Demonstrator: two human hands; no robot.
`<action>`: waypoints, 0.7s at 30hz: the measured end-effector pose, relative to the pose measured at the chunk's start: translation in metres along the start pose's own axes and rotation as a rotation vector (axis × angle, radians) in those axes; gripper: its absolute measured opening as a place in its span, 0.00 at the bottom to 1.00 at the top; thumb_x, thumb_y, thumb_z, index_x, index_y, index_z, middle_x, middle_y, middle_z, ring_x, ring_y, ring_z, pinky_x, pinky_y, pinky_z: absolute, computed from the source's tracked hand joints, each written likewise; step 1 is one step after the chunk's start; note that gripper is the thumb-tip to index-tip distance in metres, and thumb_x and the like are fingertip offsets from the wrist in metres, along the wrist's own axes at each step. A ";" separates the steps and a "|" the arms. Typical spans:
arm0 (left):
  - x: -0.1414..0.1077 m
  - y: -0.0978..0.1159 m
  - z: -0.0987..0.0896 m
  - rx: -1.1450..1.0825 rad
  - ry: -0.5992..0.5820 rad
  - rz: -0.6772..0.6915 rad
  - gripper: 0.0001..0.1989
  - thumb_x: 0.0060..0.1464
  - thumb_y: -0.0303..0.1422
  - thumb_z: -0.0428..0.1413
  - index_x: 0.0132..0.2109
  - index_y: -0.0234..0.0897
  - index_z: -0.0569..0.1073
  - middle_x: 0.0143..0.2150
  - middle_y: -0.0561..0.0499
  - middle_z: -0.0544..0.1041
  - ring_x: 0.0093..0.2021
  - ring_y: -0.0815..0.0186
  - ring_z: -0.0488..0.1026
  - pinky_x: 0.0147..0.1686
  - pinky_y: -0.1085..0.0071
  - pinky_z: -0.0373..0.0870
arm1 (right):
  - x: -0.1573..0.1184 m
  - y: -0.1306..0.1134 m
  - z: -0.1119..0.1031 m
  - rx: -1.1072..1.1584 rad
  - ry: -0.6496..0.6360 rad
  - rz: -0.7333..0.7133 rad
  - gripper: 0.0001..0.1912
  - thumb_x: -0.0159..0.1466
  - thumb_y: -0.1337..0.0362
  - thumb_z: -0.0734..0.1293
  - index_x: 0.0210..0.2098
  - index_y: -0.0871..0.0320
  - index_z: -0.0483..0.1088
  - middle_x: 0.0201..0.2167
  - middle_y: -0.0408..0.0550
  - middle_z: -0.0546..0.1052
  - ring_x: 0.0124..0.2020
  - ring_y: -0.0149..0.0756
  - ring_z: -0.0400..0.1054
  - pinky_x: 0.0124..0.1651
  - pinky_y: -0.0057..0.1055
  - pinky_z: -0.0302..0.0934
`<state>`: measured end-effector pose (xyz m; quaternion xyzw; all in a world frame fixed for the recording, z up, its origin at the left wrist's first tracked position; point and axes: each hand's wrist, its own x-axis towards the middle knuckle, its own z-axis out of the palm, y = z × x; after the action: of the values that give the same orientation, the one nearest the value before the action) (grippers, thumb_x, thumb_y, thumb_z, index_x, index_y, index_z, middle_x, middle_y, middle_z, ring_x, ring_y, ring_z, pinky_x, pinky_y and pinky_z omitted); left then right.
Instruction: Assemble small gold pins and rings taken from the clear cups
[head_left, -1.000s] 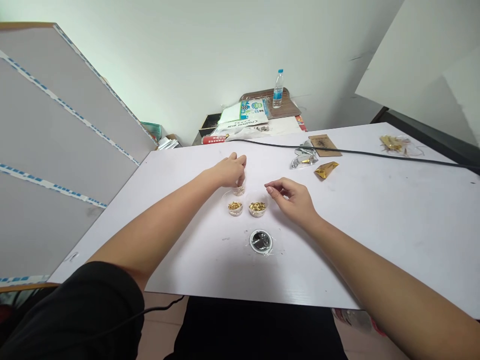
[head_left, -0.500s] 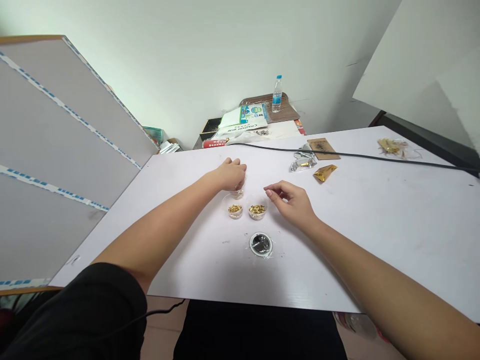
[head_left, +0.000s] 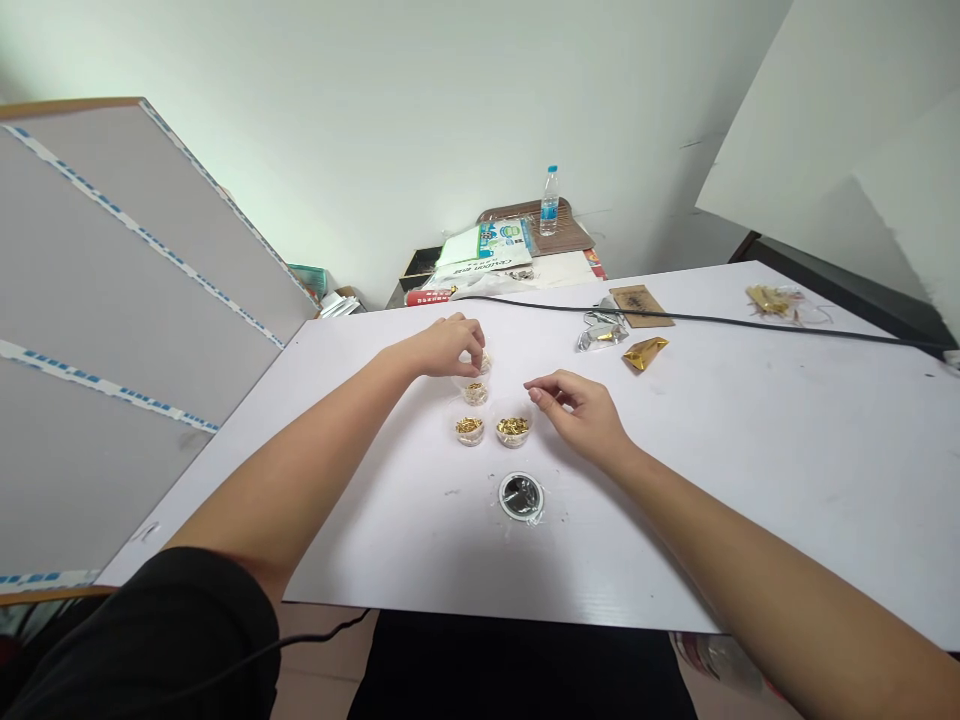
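Taking the disc [head_left: 521,497] as my landmark, I am seeing the middle cup [head_left: 475,393] sitting beyond it and to its left, holding small gold pieces. My left hand [head_left: 448,346] is hovering nearer that cup, just past it and to the left, its fingers curling down beside the far cup [head_left: 486,361], which they are partly hiding. I cannot tell whether those fingers are pinching anything. My right hand [head_left: 579,408] is resting beyond the disc and to its right, thumb and forefinger drawing close; I cannot tell whether they are touching or holding anything. It is lying nearest the right cup [head_left: 513,430], which is standing almost straight beyond the disc, with the left cup [head_left: 469,430] beside it. The middle cup is standing upright, its mouth facing up; being round, it is showing no long axis along the counter [head_left: 390,540].
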<state>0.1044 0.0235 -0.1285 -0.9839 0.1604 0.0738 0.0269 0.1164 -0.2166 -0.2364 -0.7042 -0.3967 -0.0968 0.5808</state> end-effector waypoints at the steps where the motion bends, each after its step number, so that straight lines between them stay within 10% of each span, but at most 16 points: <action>1: -0.001 -0.002 0.002 -0.016 0.008 0.005 0.08 0.55 0.38 0.59 0.37 0.42 0.81 0.55 0.47 0.71 0.55 0.56 0.63 0.54 0.60 0.60 | 0.000 0.000 0.000 0.000 -0.003 0.004 0.10 0.65 0.60 0.66 0.37 0.58 0.78 0.31 0.49 0.79 0.31 0.35 0.71 0.31 0.32 0.65; 10: -0.040 0.013 0.012 -0.205 0.431 0.076 0.11 0.64 0.35 0.50 0.41 0.35 0.75 0.47 0.45 0.73 0.50 0.61 0.65 0.55 0.61 0.63 | -0.003 -0.003 -0.001 -0.012 -0.013 -0.137 0.07 0.66 0.67 0.66 0.39 0.58 0.78 0.29 0.46 0.79 0.25 0.30 0.71 0.30 0.30 0.67; 16: -0.086 0.052 0.038 -0.631 0.694 0.184 0.08 0.64 0.33 0.54 0.38 0.33 0.73 0.35 0.47 0.75 0.37 0.68 0.72 0.37 0.69 0.70 | -0.011 -0.024 0.002 -0.068 -0.041 -0.431 0.03 0.65 0.71 0.69 0.37 0.60 0.75 0.29 0.45 0.80 0.25 0.27 0.73 0.30 0.25 0.68; 21: -0.102 0.079 0.079 -1.195 0.635 0.174 0.11 0.65 0.34 0.54 0.36 0.30 0.71 0.30 0.49 0.74 0.23 0.72 0.73 0.19 0.77 0.69 | -0.020 -0.042 0.013 -0.071 -0.080 -0.478 0.02 0.64 0.71 0.70 0.35 0.61 0.73 0.26 0.44 0.79 0.23 0.25 0.72 0.29 0.21 0.66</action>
<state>-0.0273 -0.0134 -0.1929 -0.7873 0.1708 -0.1409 -0.5754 0.0706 -0.2140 -0.2214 -0.6135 -0.5712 -0.2173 0.5002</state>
